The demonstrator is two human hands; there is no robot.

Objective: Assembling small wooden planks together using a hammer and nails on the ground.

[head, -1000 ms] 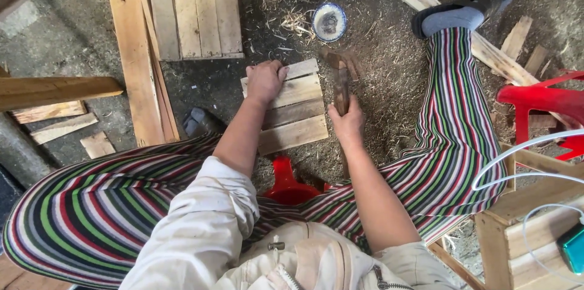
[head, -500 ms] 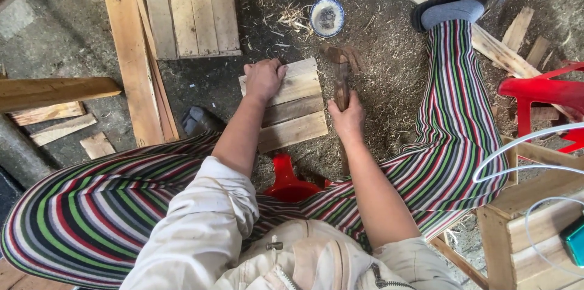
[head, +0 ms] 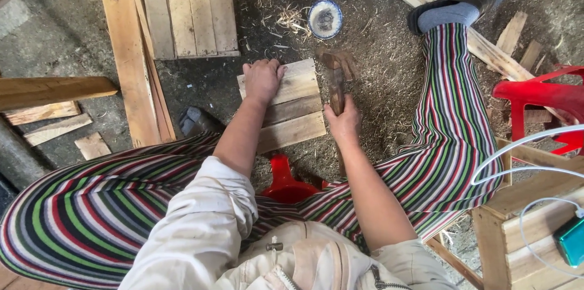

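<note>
We are pressing our left hand (head: 263, 80) flat, fingers curled, on the slatted wooden panel (head: 286, 107) to steady it; our right hand (head: 344, 122) is gripping the hammer (head: 336, 80) just beside it.

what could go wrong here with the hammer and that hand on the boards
The left hand lies flat on the slatted wooden panel, close to the hammer that the right hand grips, so a stray swing could hit its fingers. The panel sits on loose sawdust and may shift under a blow. The small bowl nearby could be knocked.
</note>
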